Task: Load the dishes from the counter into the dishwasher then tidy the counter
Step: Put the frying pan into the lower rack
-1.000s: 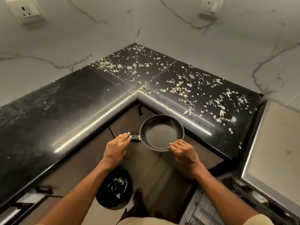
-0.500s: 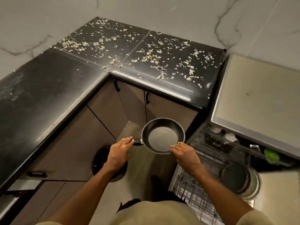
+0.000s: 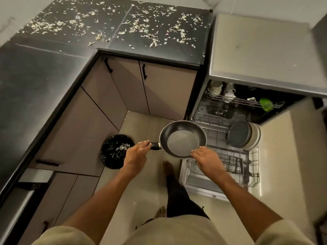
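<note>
I hold a black frying pan (image 3: 182, 138) level in front of me, above the floor beside the open dishwasher (image 3: 224, 138). My left hand (image 3: 136, 156) grips its short black handle. My right hand (image 3: 206, 158) holds the pan's near right rim. The pan looks empty. The dishwasher's lower rack (image 3: 230, 163) is pulled out, with dark and pale plates (image 3: 244, 135) standing at its back right. Cups (image 3: 223, 91) and a green item (image 3: 265, 104) sit in the upper rack. The black L-shaped counter (image 3: 44, 76) carries scattered pale scraps (image 3: 138, 27) in its corner.
A bin lined with a black bag (image 3: 115, 151) stands on the floor left of the pan, with scraps inside. Beige cabinet doors (image 3: 159, 89) run under the counter. My bare foot (image 3: 168, 168) is next to the rack. The dishwasher's steel top (image 3: 261, 50) lies at the right.
The pan has come away from the counter edge and moved right, toward the open dishwasher. My view has tilted down and right, bringing the racks and bin into sight. Both hands keep their hold.
</note>
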`<action>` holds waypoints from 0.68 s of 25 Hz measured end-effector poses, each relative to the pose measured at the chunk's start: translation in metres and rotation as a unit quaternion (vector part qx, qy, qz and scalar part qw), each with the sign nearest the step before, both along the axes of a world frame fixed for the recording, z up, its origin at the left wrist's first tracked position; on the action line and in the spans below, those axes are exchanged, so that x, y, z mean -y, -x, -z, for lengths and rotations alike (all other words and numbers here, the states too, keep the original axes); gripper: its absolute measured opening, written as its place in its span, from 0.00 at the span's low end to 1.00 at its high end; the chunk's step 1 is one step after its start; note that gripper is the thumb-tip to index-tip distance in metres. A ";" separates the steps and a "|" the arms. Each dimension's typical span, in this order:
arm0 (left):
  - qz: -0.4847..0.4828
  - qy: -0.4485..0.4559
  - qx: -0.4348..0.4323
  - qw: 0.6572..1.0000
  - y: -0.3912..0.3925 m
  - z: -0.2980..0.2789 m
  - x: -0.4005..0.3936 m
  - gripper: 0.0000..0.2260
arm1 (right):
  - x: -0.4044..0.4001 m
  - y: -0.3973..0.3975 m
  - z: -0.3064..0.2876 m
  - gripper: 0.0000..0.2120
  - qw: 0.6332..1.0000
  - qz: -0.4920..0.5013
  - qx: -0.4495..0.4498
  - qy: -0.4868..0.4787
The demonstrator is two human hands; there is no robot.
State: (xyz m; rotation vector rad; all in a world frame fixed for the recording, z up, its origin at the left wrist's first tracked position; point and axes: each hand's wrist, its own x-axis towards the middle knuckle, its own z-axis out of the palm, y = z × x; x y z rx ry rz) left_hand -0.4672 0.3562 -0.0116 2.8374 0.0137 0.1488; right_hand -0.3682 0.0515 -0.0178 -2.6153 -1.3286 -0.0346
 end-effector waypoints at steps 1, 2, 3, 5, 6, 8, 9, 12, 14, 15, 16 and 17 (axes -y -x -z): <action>0.015 0.007 0.002 1.000 0.013 0.000 0.009 0.28 | 0.011 0.019 0.000 0.10 1.000 0.013 0.000 0.004; 0.026 0.014 0.003 1.000 0.022 0.002 0.017 0.28 | 0.021 0.034 0.001 0.10 1.000 0.026 -0.004 0.005; 0.032 0.022 0.001 0.999 0.028 0.004 0.025 0.29 | 0.030 0.046 0.001 0.10 0.999 0.039 -0.012 0.011; 0.035 0.034 -0.003 0.999 0.038 0.012 0.043 0.29 | 0.050 0.068 0.001 0.12 0.998 0.061 -0.018 0.026; 0.039 0.039 -0.010 0.998 0.042 0.016 0.052 0.29 | 0.061 0.077 0.002 0.14 0.997 0.066 -0.024 0.033; 0.056 0.040 -0.023 0.997 0.048 0.021 0.075 0.29 | 0.086 0.094 0.001 0.16 0.995 0.082 -0.034 0.040; 0.063 0.039 -0.024 0.997 0.049 0.023 0.087 0.29 | 0.097 0.100 0.000 0.18 0.994 0.094 -0.034 0.046; 0.083 0.050 -0.035 0.995 0.046 0.028 0.127 0.28 | 0.136 0.113 0.007 0.19 0.987 0.129 -0.058 0.075; 0.094 0.050 -0.042 0.993 0.046 0.036 0.150 0.28 | 0.159 0.119 0.010 0.19 0.983 0.146 -0.069 0.083; 0.098 0.048 -0.046 0.993 0.044 0.043 0.163 0.27 | 0.172 0.120 0.011 0.20 0.981 0.153 -0.077 0.087; 0.102 0.050 -0.054 0.992 0.042 0.047 0.177 0.27 | 0.186 0.121 0.013 0.20 0.980 0.154 -0.088 0.088; 0.101 0.052 -0.066 0.991 0.039 0.049 0.193 0.26 | 0.201 0.122 0.015 0.19 0.980 0.153 -0.097 0.086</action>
